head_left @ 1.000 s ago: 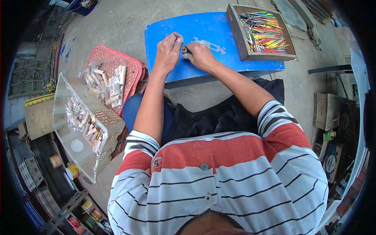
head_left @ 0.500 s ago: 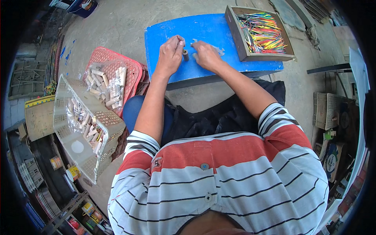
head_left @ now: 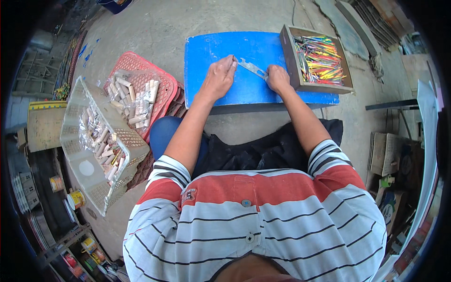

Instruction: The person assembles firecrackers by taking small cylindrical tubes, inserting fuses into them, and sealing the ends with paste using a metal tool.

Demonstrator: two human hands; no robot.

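My left hand is above the left part of a blue low table, its thumb and fingers pinched together. Whatever is between them is hidden. Closed around the right end of a flat, notched metal tool is my right hand, near the wooden box. The tool slants toward my left fingertips, its far end close beside them. I cannot tell whether the two touch.
At the table's right, a wooden box holds many thin coloured sticks. To the left, a red plastic basket and a tilted white crate hold bagged pale cylinders. Shelves with tins stand at lower left.
My right hand has moved right, to the end of the metal tool, and its fingers have closed. The dark cylinder below my left hand no longer shows. The view has shifted slightly.
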